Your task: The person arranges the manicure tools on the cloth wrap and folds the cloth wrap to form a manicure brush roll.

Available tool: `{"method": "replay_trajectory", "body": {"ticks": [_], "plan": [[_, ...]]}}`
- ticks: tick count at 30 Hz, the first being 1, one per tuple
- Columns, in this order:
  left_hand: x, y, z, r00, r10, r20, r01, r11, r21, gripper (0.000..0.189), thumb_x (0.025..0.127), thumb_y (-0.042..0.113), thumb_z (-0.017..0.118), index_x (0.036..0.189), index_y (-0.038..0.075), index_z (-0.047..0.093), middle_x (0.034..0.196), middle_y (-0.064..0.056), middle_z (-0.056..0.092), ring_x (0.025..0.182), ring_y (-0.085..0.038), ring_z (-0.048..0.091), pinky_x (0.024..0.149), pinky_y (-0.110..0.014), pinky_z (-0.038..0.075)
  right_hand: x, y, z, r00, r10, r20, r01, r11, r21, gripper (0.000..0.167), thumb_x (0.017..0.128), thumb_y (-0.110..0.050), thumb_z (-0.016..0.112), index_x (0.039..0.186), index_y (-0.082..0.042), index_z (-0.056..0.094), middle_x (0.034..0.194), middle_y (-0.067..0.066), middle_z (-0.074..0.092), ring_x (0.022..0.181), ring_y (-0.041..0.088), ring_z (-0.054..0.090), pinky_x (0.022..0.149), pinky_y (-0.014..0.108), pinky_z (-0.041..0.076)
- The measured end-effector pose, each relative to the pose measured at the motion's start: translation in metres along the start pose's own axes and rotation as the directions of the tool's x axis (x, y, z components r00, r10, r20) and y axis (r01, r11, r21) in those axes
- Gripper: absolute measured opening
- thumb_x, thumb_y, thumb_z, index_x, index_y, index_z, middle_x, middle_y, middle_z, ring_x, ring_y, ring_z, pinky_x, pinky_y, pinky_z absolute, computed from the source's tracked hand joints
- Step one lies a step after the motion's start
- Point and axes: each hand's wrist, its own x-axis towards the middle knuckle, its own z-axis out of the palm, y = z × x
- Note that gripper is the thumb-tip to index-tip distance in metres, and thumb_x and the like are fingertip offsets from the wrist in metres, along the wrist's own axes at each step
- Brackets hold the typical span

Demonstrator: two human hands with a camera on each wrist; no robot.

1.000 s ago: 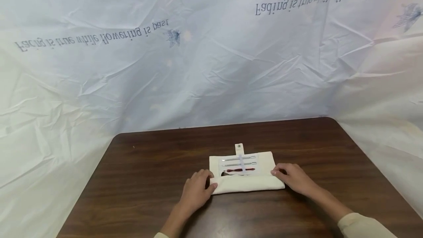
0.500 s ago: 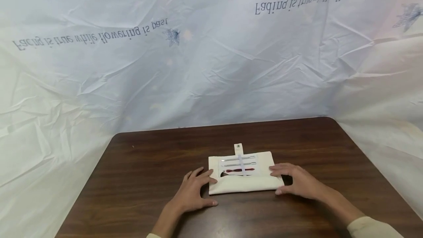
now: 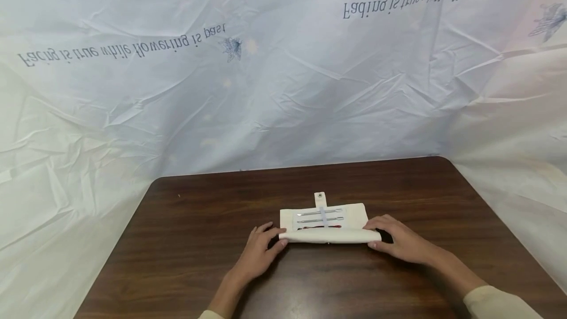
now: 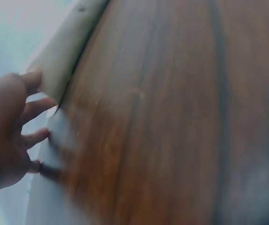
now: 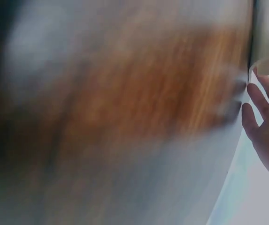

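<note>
A cream fabric tool roll [image 3: 330, 237] lies partly rolled up on the brown table in the head view, its rolled edge towards me. On its flat part, two slim silver metal tools [image 3: 320, 220] and a dark red one [image 3: 319, 227] sit under a pale elastic band [image 3: 324, 216]. My left hand [image 3: 258, 255] pinches the left end of the roll between thumb and fingers. At the right end, my right hand [image 3: 400, 241] grips it the same way. Both wrist views show an end of the roll at the fingers, blurred.
A closing tab [image 3: 320, 198] with a metal snap sticks out from the far edge of the roll. Around the dark wooden table [image 3: 221, 196] hangs a white printed sheet [image 3: 283, 87], behind and at both sides.
The near edge of the tool roll has been rolled further away from me, covering more of the red tool. Both hands loosened their hold half a second ago and now pinch the ends again.
</note>
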Motion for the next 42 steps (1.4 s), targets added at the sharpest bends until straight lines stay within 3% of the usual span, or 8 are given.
{"method": "replay_trajectory", "body": {"ticks": [3,7,11,18,23,27,34,42], "plan": [[0.007,0.004,0.001,0.994,-0.055,-0.091,0.052,0.998,-0.036,0.023,0.103,0.035,0.058,0.092,0.015,0.065,0.084,0.002,0.069,0.099,-0.022,0.066,0.112,-0.080,0.018,0.008,0.002,-0.001,0.999,0.047,0.011,-0.048,0.988,0.145,0.027,0.100,-0.026,0.064,0.123,-0.012,0.067,0.117,0.004,0.070,0.099,-0.003,0.055,0.077,0.025,0.048],[0.017,0.012,0.003,0.979,-0.134,-0.155,0.134,0.991,-0.009,0.029,0.105,0.031,0.055,0.080,0.017,0.049,0.060,0.010,0.042,0.058,-0.007,0.042,0.114,-0.079,0.018,0.022,0.003,0.000,0.992,0.121,0.023,-0.123,0.953,0.276,0.027,0.105,-0.022,0.055,0.121,-0.002,0.065,0.101,0.007,0.070,0.082,0.000,0.057,0.068,0.024,0.048],[0.023,0.017,0.006,0.963,-0.177,-0.204,0.198,0.976,0.090,0.029,0.105,0.026,0.055,0.078,0.016,0.049,0.059,0.008,0.042,0.057,-0.008,0.042,0.110,-0.074,0.030,0.036,0.002,0.005,0.976,0.218,0.026,-0.217,0.937,0.275,0.031,0.107,-0.027,0.052,0.119,-0.001,0.063,0.082,0.004,0.063,0.066,0.006,0.054,0.060,0.026,0.047],[0.029,0.018,0.016,0.939,-0.226,-0.260,0.286,0.933,0.220,0.018,0.098,0.028,0.066,0.089,0.012,0.064,0.077,-0.002,0.063,0.077,-0.021,0.058,0.080,-0.051,0.045,0.051,-0.003,0.007,0.947,0.321,0.006,-0.320,0.945,0.067,0.039,0.105,-0.038,0.054,0.120,-0.005,0.065,0.077,-0.002,0.063,0.064,0.008,0.049,0.058,0.026,0.039],[0.036,0.016,0.022,0.941,0.023,-0.338,0.060,0.971,0.233,0.023,0.092,0.019,0.074,0.114,0.012,0.072,0.114,-0.008,0.072,0.105,-0.031,0.067,0.088,-0.054,0.051,0.054,-0.004,0.004,0.943,0.332,0.016,-0.331,0.942,-0.061,0.041,0.104,-0.042,0.055,0.120,-0.005,0.062,0.068,-0.003,0.056,0.057,0.011,0.046,0.052,0.029,0.036],[0.043,0.021,0.029,0.953,0.191,-0.234,-0.133,0.961,0.241,0.020,0.093,0.026,0.074,0.112,0.019,0.077,0.117,0.001,0.074,0.113,-0.024,0.068,0.100,-0.053,0.050,0.060,-0.004,0.000,0.962,0.273,0.018,-0.271,0.959,-0.081,0.036,0.102,-0.038,0.060,0.115,-0.006,0.067,0.075,-0.004,0.060,0.060,0.009,0.047,0.055,0.028,0.038],[0.052,0.021,0.037,0.976,0.184,-0.112,-0.161,0.968,0.193,0.029,0.097,0.038,0.067,0.121,0.025,0.075,0.123,0.003,0.074,0.114,-0.021,0.067,0.102,-0.054,0.046,0.090,-0.017,0.005,0.989,0.123,-0.079,-0.127,0.991,-0.049,0.022,0.098,-0.014,0.066,0.114,0.000,0.072,0.103,0.011,0.070,0.095,0.027,0.067,0.081,0.044,0.055],[0.060,0.024,0.040,0.983,0.168,-0.081,-0.153,0.974,0.166,0.028,0.098,0.038,0.065,0.122,0.026,0.075,0.123,0.004,0.074,0.114,-0.020,0.066,0.102,-0.054,0.045,0.128,-0.022,0.034,0.971,0.229,0.067,-0.239,0.933,0.268,0.037,0.108,-0.019,0.048,0.135,0.002,0.061,0.137,0.024,0.062,0.130,0.043,0.057,0.105,0.057,0.048]]}}
